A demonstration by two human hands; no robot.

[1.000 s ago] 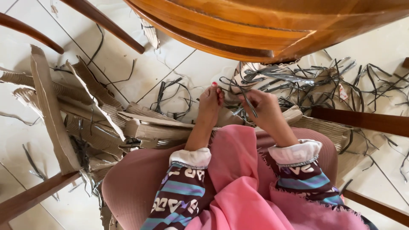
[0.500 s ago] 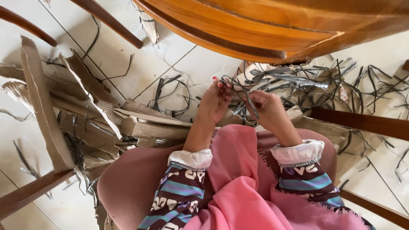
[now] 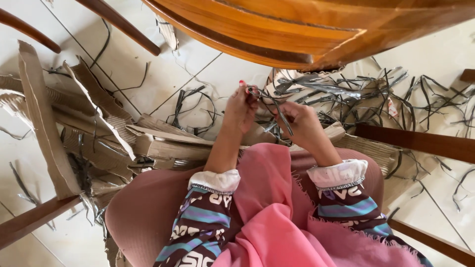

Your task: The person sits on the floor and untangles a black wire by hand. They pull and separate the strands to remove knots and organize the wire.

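Both forearms reach forward from the lap, sleeves ending at white cuffs. The left hand is raised with its fingers curled together, nails painted red. The right hand, just beside it, is closed in a pinch.

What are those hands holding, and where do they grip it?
Both hands, left and right, pinch a thin dark strip between the fingertips, each near one end.

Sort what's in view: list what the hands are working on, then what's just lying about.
In hand:
left hand
right hand
dark strips pinched between them

Lying about:
strip pile
torn cardboard
wooden table
chair legs
tiled floor
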